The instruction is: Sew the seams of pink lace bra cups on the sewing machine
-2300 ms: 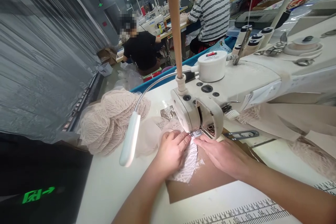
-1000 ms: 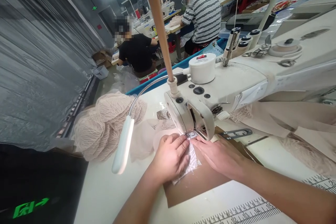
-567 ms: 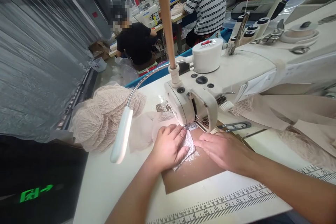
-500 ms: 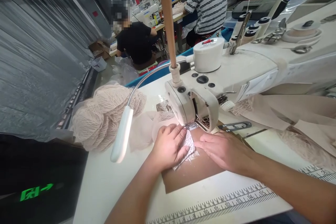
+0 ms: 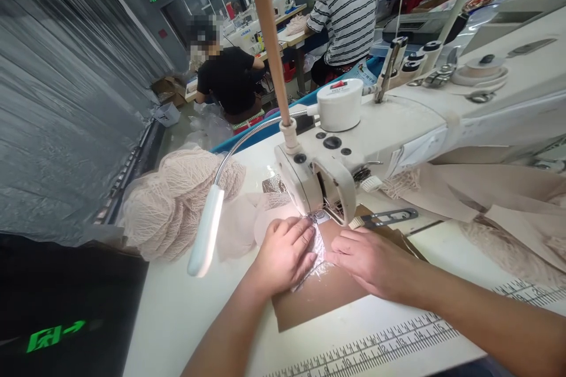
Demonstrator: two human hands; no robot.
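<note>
A small piece of pale lace fabric (image 5: 319, 247) lies under the head of a sewing machine (image 5: 300, 179), over a brown sheet (image 5: 327, 300) on the table. Flat on its left side rests my left hand (image 5: 285, 253), fingers stretched toward the needle area. My right hand (image 5: 365, 259) is closed, with thumb and forefinger at the fabric's right edge. Both hands hide part of the lace, and the needle itself is hard to make out.
Stacked lace pieces (image 5: 177, 200) sit at the left behind a gooseneck lamp (image 5: 207, 230). More beige fabric (image 5: 460, 188) lies at the right. A printed ruler (image 5: 375, 347) runs along the front edge. Two people (image 5: 230, 79) sit at machines beyond.
My right hand's fingers have curled in more and sit slightly lower at the lace's edge. The left hand stays on the fabric. The camera view has shifted a little.
</note>
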